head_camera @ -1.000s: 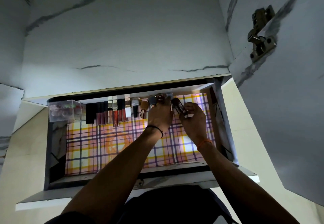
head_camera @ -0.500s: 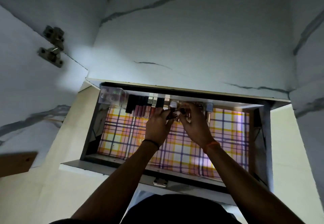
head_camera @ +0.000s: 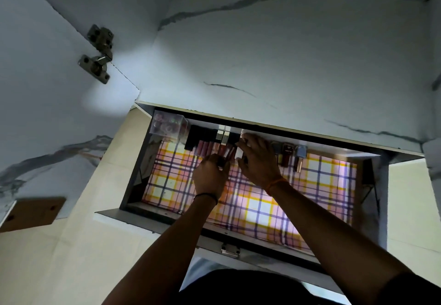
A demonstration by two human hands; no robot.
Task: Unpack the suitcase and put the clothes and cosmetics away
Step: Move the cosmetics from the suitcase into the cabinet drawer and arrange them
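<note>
Looking down into an open drawer (head_camera: 133, 175) lined with plaid paper (head_camera: 322, 185) in pink, yellow and purple. Far left corner of the drawer: a clear plastic box (head_camera: 168, 125) with small round items inside, contents too blurred to identify. Just right of it, along the far edge, a row of cosmetics (head_camera: 202, 142) stands side by side: dark-capped tubes first, then pinkish and reddish tubes, then two with pale square caps.

Left hand (head_camera: 210, 175), black band at the wrist, sits at the near side of that row, fingers curled around a small reddish tube; the exact grip is partly hidden. Right hand (head_camera: 257, 159), orange thread at the wrist, is touching distance from the left, fingers bent and pinching a small white-capped item (head_camera: 238, 155) against the row at the far edge.

Right of the hands, same far edge: three more bottles (head_camera: 287, 153), a dark one, a brown one and one with a grey-blue cap, close together.

Outside the drawer, upper left: a metal hinge (head_camera: 97, 54) on a marbled panel.
</note>
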